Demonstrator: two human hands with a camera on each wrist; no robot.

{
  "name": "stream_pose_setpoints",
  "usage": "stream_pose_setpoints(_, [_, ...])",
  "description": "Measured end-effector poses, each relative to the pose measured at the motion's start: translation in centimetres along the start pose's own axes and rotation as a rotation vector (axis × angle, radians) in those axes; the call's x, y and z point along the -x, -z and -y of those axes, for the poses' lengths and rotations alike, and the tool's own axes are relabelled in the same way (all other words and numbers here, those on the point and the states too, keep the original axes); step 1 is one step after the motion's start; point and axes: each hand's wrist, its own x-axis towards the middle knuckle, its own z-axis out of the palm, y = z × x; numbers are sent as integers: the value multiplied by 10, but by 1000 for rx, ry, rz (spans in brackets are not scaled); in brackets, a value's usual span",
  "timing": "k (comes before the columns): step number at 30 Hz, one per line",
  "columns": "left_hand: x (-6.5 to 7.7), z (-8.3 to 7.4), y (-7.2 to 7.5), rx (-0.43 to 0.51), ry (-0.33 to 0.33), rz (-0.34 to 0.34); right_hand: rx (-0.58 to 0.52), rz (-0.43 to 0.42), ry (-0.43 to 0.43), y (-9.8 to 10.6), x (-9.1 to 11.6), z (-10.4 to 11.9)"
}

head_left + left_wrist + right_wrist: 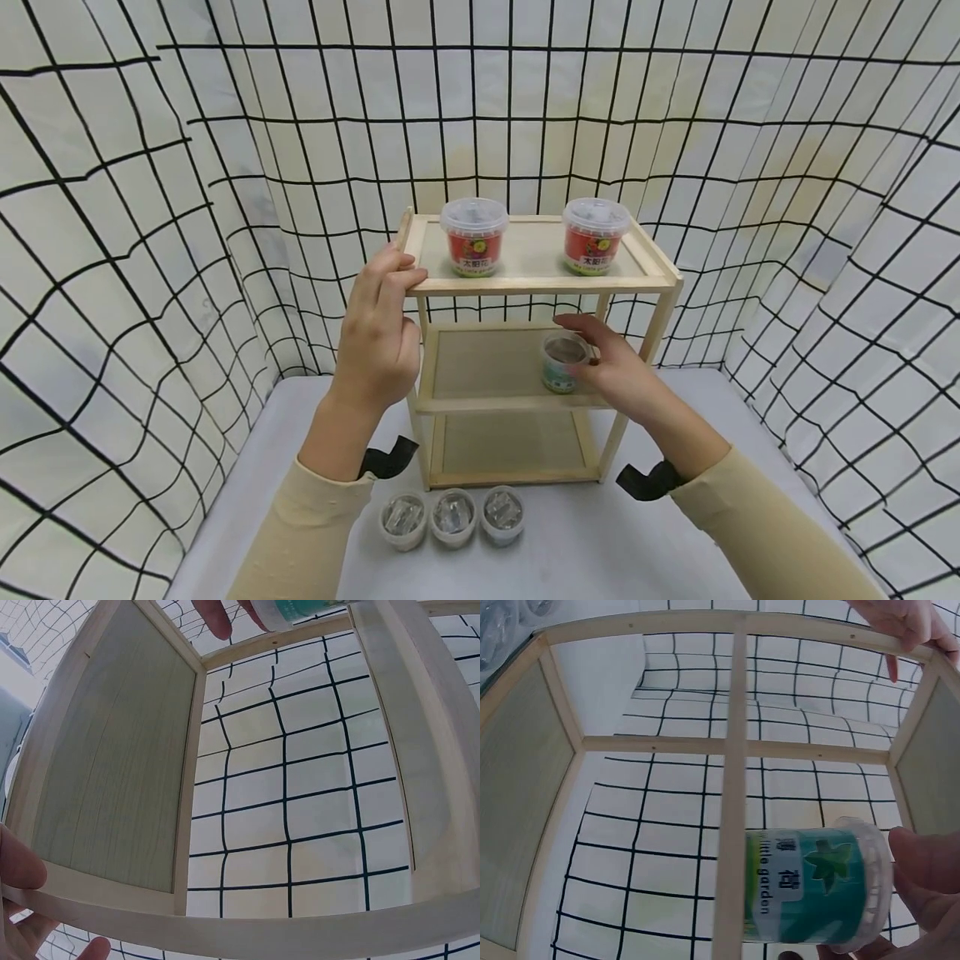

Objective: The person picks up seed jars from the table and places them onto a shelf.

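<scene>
My right hand (618, 375) grips a small clear-lidded cup with a teal label (559, 362) at the right part of the middle shelf (487, 367). In the right wrist view the teal cup (806, 889) shows a green leaf picture, with fingers about its lid end. Whether its base touches the shelf I cannot tell. My left hand (378, 325) holds the upper left corner of the wooden rack (540, 289). On the rack's top board stand two red-labelled lidded cups, one at the left (474, 237) and one at the right (595, 237).
Three lidded cups (403, 521) (453, 517) (502, 516) stand in a row on the white table (600, 550), before the rack. The rack's bottom shelf (513, 442) lies beneath the middle one. Black-gridded white cloth (337, 142) surrounds the table's back and sides.
</scene>
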Motion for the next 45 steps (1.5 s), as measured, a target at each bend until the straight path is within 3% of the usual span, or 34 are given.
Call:
stream_pose_setpoints(4, [-1, 0, 0, -3, -2, 9, 48, -22, -11, -1, -3, -1])
stream_pose_setpoints(19, [0, 0, -1, 2, -3, -1, 20, 43, 10, 9, 4, 4])
stream_pose_setpoints(34, [1, 1, -1, -5, 0, -5, 15, 127, 34, 20, 38, 20])
stream_pose_setpoints(45, [0, 1, -1, -9, -3, -3, -52, 195, 137, 12, 66, 32])
